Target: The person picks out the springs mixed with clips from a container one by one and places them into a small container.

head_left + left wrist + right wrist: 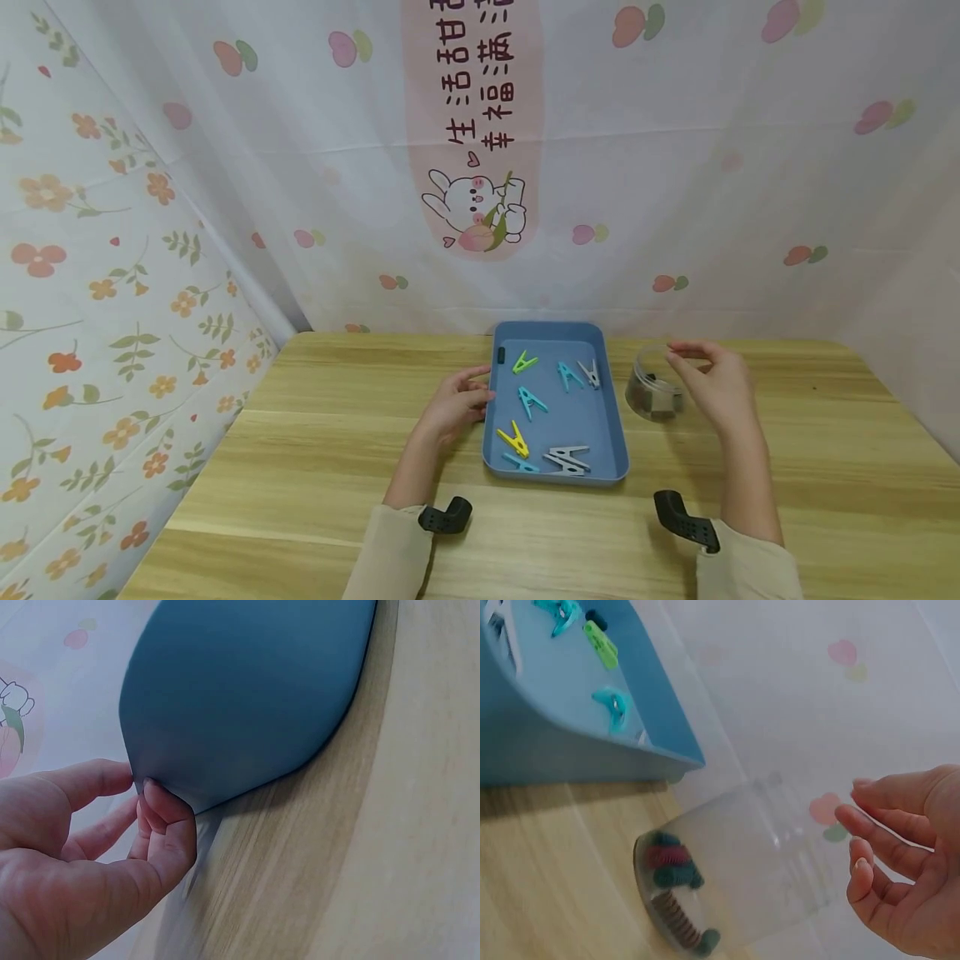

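Observation:
A blue tray holds several small clothespins: turquoise, yellow, green and grey-white. A small dark piece lies in its far left corner. At the tray's left side, my left hand grips the edge between thumb and fingers; the left wrist view shows this from outside the wall. My right hand is at the rim of a clear jar, thumb and fingers loosely bent with nothing between them. Small ridged pieces, brown, red and dark green, lie in the jar's bottom.
The jar stands right of the tray on a wood-grain table. A patterned white curtain hangs behind the table's far edge, and a floral cloth hangs on the left. Black wrist mounts sit at both sleeves.

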`<act>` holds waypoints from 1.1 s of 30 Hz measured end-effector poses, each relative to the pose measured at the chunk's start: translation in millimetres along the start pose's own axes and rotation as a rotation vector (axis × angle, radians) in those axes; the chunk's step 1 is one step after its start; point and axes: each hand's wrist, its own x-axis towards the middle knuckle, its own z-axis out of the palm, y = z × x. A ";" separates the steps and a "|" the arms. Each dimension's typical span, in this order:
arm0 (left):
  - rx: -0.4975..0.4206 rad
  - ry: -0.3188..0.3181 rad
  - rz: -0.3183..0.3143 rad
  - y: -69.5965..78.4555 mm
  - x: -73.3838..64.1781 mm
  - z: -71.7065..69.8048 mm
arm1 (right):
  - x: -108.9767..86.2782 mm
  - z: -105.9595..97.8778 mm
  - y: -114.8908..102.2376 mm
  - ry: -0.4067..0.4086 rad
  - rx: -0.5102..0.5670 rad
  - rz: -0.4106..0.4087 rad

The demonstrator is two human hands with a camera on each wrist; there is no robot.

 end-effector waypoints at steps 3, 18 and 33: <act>-0.003 -0.001 0.003 0.0 -0.7 0.0 | 2.2 2.6 -8.4 -0.006 0.019 -0.012; -0.004 -0.003 0.000 1.5 -1.6 0.1 | 13.4 28.9 -35.6 -0.118 0.122 -0.053; -0.009 0.007 -0.014 1.3 -0.6 1.1 | 28.7 63.0 -41.9 -0.257 0.284 -0.040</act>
